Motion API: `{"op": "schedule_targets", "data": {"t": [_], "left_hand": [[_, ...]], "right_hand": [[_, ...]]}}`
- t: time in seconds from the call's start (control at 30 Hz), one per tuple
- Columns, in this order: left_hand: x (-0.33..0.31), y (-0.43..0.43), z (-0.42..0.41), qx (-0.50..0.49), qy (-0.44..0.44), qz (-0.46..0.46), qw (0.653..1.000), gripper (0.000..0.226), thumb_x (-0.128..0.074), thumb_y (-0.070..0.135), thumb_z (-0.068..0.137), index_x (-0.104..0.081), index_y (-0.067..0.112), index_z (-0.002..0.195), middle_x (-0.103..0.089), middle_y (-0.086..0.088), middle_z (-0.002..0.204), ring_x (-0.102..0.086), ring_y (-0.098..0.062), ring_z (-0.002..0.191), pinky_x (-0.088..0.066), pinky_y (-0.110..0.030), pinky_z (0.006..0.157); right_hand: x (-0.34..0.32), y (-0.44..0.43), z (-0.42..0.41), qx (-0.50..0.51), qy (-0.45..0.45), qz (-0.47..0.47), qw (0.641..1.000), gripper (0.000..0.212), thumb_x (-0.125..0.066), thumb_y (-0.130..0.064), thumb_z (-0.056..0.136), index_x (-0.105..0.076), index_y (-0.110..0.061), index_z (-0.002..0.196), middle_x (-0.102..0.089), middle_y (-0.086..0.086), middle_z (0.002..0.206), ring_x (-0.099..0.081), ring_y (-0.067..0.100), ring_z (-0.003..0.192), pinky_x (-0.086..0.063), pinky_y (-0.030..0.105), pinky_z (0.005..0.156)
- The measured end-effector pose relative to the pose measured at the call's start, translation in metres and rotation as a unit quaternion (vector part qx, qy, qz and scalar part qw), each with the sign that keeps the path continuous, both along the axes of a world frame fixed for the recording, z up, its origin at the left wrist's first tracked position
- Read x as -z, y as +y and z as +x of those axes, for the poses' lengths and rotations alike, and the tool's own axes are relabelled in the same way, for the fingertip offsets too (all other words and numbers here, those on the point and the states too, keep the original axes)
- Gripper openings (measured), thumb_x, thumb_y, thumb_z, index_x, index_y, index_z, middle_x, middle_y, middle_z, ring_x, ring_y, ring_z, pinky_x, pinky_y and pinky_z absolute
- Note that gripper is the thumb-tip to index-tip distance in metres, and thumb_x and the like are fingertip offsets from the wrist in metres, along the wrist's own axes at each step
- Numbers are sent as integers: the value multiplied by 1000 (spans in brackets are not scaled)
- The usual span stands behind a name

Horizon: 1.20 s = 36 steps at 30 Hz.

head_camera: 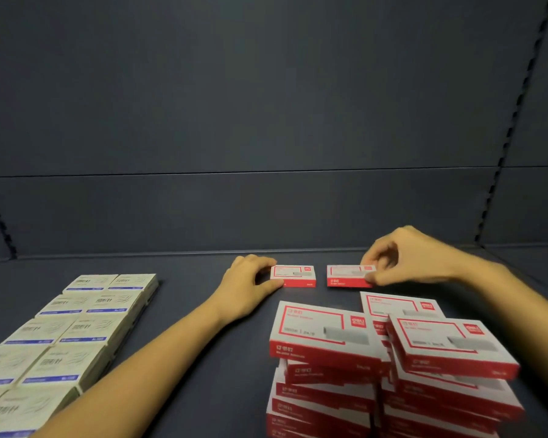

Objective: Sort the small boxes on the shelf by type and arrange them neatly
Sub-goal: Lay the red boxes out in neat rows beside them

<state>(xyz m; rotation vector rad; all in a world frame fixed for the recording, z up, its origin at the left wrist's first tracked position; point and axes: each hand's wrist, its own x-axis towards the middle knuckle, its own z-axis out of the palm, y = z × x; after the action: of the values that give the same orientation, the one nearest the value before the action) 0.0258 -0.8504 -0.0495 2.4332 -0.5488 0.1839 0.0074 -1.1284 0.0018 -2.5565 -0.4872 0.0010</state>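
Observation:
Two small red-and-white boxes lie flat near the back of the dark shelf, side by side with a gap between them. My left hand grips the left red box at its left end. My right hand pinches the right red box at its right end. In front of them, at the lower right, stands an untidy pile of red-and-white boxes, several layers high and skewed. On the left, white boxes with blue stripes lie in two neat rows running toward me.
The shelf's dark back panel rises right behind the two held boxes. Perforated uprights run up the right and left sides. Bare shelf lies between the white rows and the red pile, where my left forearm crosses.

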Motion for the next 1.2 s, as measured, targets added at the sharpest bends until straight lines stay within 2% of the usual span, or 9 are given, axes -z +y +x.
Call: {"op": "schedule_targets", "data": {"t": [0.43, 0.6, 0.67, 0.77, 0.83, 0.9, 1.0, 1.1, 1.2], "left_hand": [[1, -2, 3, -15, -17, 26, 999, 40, -53, 35, 90, -51, 21, 127, -54, -1, 119, -42, -17, 114, -36, -36, 102], [-1, -3, 0, -8, -14, 44, 999, 32, -53, 34, 90, -57, 17, 117, -56, -2, 114, -43, -22, 115, -37, -37, 100], [-4, -3, -4, -23, -34, 43, 998, 38, -55, 32, 89, -54, 13, 122, -52, -3, 124, -40, -23, 123, -33, -33, 103], [-26, -2, -19, -27, -49, -97, 994, 39, -61, 21, 86, -55, 12, 123, -55, -2, 126, -49, -14, 118, -35, -26, 103], [-47, 2, -38, 28, -31, -214, 976, 16, -63, 16, 84, -67, 16, 100, -67, 4, 100, -61, -3, 92, -45, -18, 86], [-64, 12, -60, 89, -23, -251, 963, 10, -62, 27, 82, -71, 23, 84, -72, 12, 82, -64, 4, 81, -45, -7, 74], [-76, 29, -95, 191, -12, -190, 963, 24, -63, 48, 77, -72, 28, 87, -71, 11, 91, -65, 1, 91, -43, -3, 76], [-76, 39, -115, 246, -4, -113, 963, 44, -65, 63, 64, -70, 32, 95, -68, 6, 97, -63, -9, 97, -43, -12, 85], [-72, 40, -123, 237, -23, -86, 968, 44, -71, 56, 60, -68, 35, 98, -68, 5, 98, -61, -12, 98, -44, -16, 88]], "right_hand": [[33, 5, 17, 4, -58, 42, 997, 30, -69, -29, 79, -68, -22, 109, -63, -17, 95, -64, -3, 83, -50, 7, 71], [35, 6, 10, 6, -60, 33, 998, 32, -66, -31, 82, -65, -24, 112, -65, -9, 108, -62, 4, 95, -50, 12, 79], [31, 6, 3, 13, -68, 32, 997, 31, -66, -31, 81, -66, -23, 112, -64, -9, 111, -60, 5, 101, -48, 16, 85], [14, 3, -15, 39, -127, 81, 988, 26, -67, -21, 82, -68, -18, 108, -66, -5, 110, -61, 7, 102, -46, 20, 93], [-3, 0, -35, 35, -144, 117, 982, 21, -64, -22, 83, -70, -21, 104, -69, -8, 107, -63, 4, 100, -46, 11, 88], [-19, -5, -62, 15, -143, 137, 980, 22, -60, -37, 80, -71, -31, 98, -71, -13, 100, -64, 0, 97, -45, 5, 83], [-35, -11, -103, -45, -125, 125, 983, 35, -56, -63, 76, -71, -38, 96, -69, -12, 102, -65, 3, 96, -48, 12, 83], [-39, -15, -130, -86, -102, 65, 989, 46, -62, -70, 67, -68, -41, 102, -68, -12, 104, -65, 8, 97, -49, 17, 84], [-37, -17, -144, -90, -99, 17, 991, 53, -64, -74, 61, -64, -45, 106, -66, -16, 104, -62, 6, 99, -46, 15, 84]]}}
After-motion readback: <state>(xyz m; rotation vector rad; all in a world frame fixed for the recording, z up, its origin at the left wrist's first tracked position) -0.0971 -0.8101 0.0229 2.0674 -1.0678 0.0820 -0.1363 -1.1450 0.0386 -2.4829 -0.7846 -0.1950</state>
